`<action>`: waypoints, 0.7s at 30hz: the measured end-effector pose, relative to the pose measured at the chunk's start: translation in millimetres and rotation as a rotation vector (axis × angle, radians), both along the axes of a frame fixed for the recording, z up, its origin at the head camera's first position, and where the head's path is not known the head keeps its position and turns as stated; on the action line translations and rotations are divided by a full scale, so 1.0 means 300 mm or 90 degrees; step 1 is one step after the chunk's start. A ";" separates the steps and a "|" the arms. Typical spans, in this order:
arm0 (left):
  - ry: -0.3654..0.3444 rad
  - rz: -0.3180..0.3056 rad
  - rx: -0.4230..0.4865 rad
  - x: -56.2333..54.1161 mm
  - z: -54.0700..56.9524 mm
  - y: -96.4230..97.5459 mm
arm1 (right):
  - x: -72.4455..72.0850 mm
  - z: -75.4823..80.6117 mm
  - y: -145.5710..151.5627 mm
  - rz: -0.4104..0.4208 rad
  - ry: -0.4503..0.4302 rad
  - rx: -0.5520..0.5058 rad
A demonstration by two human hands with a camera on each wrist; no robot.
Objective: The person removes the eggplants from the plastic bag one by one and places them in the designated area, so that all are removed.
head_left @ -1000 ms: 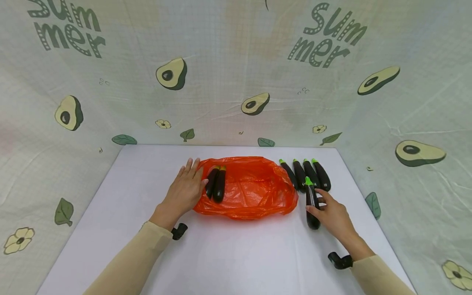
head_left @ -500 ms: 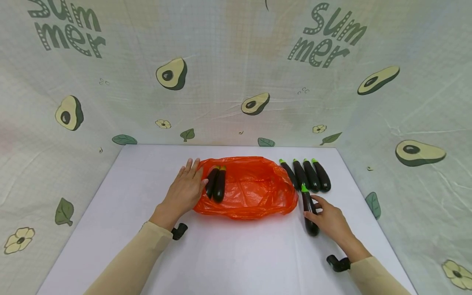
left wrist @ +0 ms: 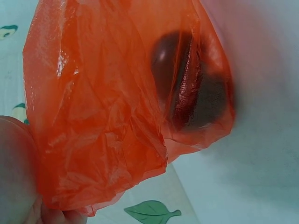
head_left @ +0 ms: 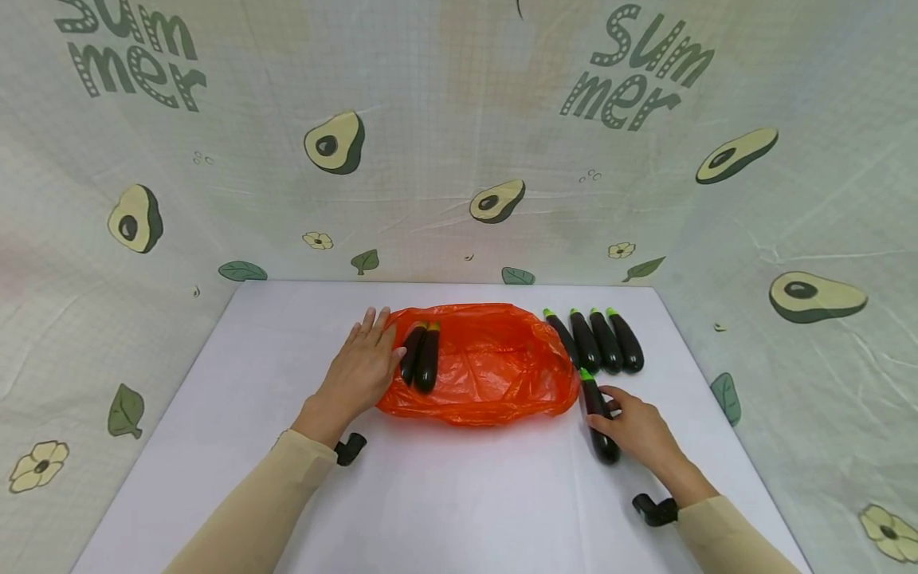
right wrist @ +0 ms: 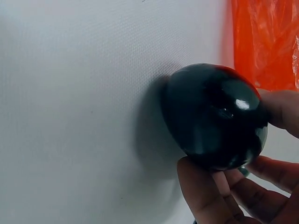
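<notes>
One eggplant (head_left: 593, 402), glossy and near-black with a bright green cap and a plump, rounded end, is pinched between thumb and fingers of the right hand (head_left: 641, 432), just right of the red bag (head_left: 473, 412). The left hand (head_left: 364, 365), fingers extended, rests against the bag's left side.

Pale cloth (head_left: 416, 48) is hanging behind and beside a white table (head_left: 459, 510); printed avocado halves (head_left: 337, 131) (dark-stoned), leaves (head_left: 125, 410) and flowers (head_left: 38, 466) are dotting the cloth; "summer" lettering (head_left: 627, 102) is running above.
</notes>
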State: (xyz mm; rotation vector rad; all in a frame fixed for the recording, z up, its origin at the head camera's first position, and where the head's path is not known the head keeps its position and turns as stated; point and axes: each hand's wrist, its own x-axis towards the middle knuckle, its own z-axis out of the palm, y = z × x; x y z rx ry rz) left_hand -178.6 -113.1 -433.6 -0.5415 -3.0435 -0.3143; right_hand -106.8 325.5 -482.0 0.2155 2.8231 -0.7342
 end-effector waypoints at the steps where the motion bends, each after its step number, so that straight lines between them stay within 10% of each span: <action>1: 0.000 0.000 0.000 0.000 0.001 0.000 | -0.001 -0.001 0.000 0.001 0.000 0.000; 21: 0.004 0.003 0.009 0.002 0.005 0.008 | -0.003 -0.021 0.004 -0.021 0.025 -0.035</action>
